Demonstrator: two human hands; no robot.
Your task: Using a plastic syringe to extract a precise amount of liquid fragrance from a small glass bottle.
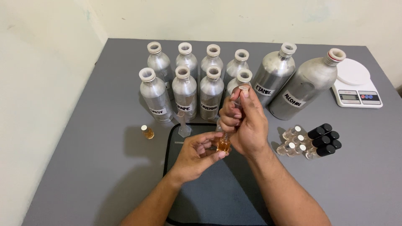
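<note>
My left hand [196, 154] holds a small glass bottle [223, 144] of amber liquid upright over a dark mat [209, 196]. Directly above the bottle's neck, my right hand [247, 125] is closed around a thin clear tube-like item [235, 94], thumb pressed on its top end. What exactly the item is stays partly hidden by the fingers. Both hands meet at the mat's far edge.
Several labelled aluminium bottles [184, 90] stand in rows behind, with two larger ones [305, 86] to the right. A white kitchen scale [356, 86] sits at far right. Small clear vials with black caps [312, 142] lie right of my hands. A small amber bottle [147, 132] and a clear measuring cylinder [183, 123] are at left.
</note>
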